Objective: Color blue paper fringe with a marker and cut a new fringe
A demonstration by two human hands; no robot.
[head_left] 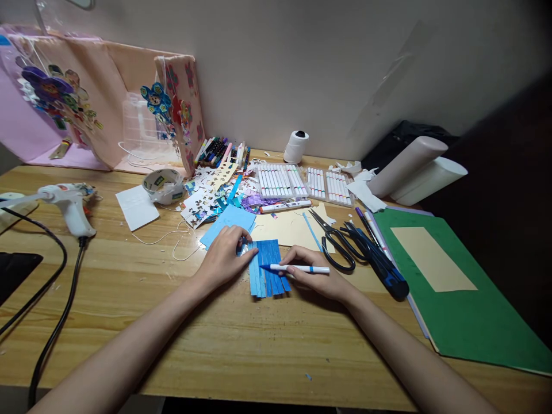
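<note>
A piece of blue paper point(271, 261) lies on the table in front of me, its lower part cut into a fringe of strips. Most strips are dark blue, while those at the left are paler. My left hand point(224, 256) is closed at its upper left edge, holding it down with the thumb. My right hand point(314, 276) grips a white-barrelled blue marker point(308, 269), whose tip touches the strips near the line between dark and pale. Just behind the left hand is a light blue sheet point(230, 221), and a cream sheet point(288, 230) lies beyond the fringe.
Black scissors point(338, 241) and a dark blue-black tool point(379, 261) lie right of my hand, beside green board point(466, 322). Marker sets point(280, 181), paper scraps point(207, 195) and a thread spool point(295, 148) stand behind. At left are a tape roll point(163, 187) and corded glue gun point(73, 210).
</note>
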